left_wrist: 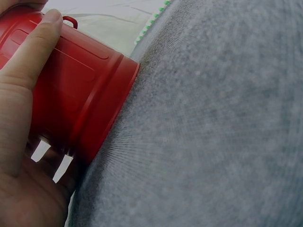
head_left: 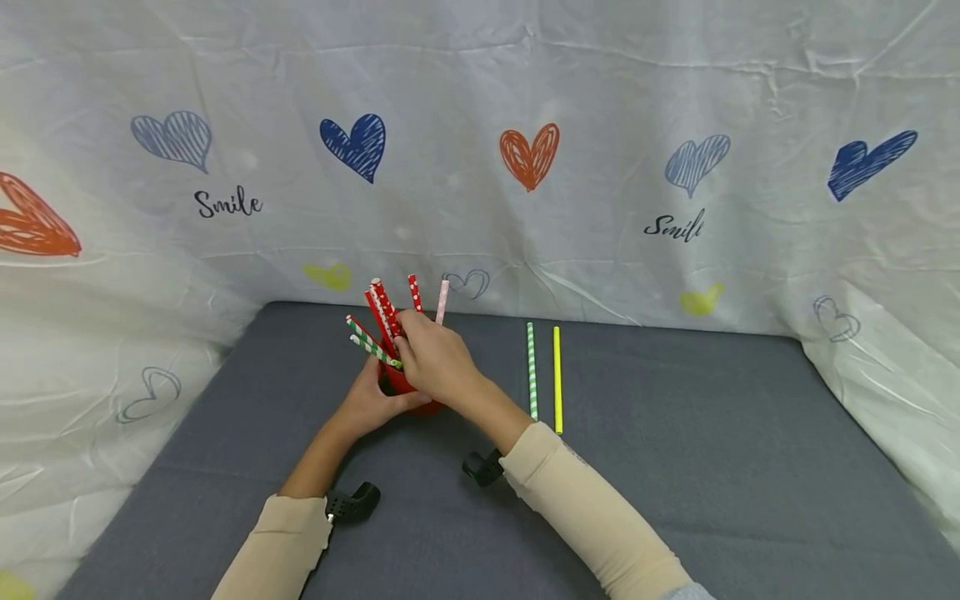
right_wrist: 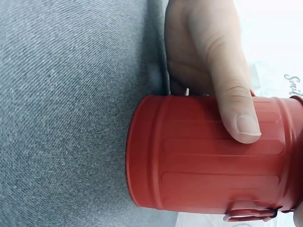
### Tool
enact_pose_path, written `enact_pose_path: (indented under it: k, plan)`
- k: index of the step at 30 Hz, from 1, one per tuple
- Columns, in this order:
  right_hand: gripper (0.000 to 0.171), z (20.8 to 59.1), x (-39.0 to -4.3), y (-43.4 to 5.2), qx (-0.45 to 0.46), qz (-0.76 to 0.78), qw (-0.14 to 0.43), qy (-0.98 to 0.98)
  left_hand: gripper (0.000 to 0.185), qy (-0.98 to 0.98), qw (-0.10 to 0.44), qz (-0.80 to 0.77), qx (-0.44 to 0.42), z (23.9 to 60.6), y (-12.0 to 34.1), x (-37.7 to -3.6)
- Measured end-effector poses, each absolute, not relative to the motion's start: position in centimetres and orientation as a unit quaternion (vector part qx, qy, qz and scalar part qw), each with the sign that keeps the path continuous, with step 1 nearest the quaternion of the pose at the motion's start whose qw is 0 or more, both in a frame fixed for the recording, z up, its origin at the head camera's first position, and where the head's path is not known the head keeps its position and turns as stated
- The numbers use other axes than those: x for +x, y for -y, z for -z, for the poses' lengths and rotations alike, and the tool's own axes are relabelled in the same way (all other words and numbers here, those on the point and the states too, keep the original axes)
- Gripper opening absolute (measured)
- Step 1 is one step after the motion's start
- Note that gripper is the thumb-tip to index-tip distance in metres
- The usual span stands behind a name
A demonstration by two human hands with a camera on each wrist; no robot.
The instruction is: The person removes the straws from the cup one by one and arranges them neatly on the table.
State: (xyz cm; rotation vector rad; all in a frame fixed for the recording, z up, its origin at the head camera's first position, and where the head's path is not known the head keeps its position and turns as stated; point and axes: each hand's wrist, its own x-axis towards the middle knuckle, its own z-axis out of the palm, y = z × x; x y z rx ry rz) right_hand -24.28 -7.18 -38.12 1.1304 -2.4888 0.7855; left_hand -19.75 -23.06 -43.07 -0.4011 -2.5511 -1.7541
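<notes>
A red bin-shaped cup (head_left: 397, 381) stands on the grey mat (head_left: 675, 467) and holds several patterned paper straws (head_left: 385, 310), red, green-striped and pink. My left hand (head_left: 370, 404) grips the cup from the near left; the left wrist view shows its thumb (left_wrist: 28, 71) lying along the cup's ribbed wall (left_wrist: 85, 90), and the thumb (right_wrist: 227, 90) also shows on the cup (right_wrist: 203, 161) in the right wrist view. My right hand (head_left: 435, 358) sits over the cup's mouth with its fingers curled around the straws there. The cup's opening is hidden under that hand.
A green-striped straw (head_left: 532, 371) and a yellow straw (head_left: 557, 379) lie side by side on the mat right of the cup. A white cloth printed with hearts (head_left: 529, 155) hangs behind and drapes both sides. Black wrist mounts (head_left: 352, 502) sit by my sleeves.
</notes>
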Motion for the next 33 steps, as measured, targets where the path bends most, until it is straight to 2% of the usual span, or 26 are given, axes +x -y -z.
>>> enact_pose_path:
  k: [26,33]
  plan:
    - [0.015,38.6,-23.9,6.0,0.414,-0.394,0.18,0.801,0.085,0.803,0.015,0.578,-0.144,43.4,23.1,-19.9]
    - [0.026,37.9,-23.4,5.0,0.404,-0.436,0.205,0.778,0.082,0.806,0.03,0.572,-0.149,43.7,23.1,-20.0]
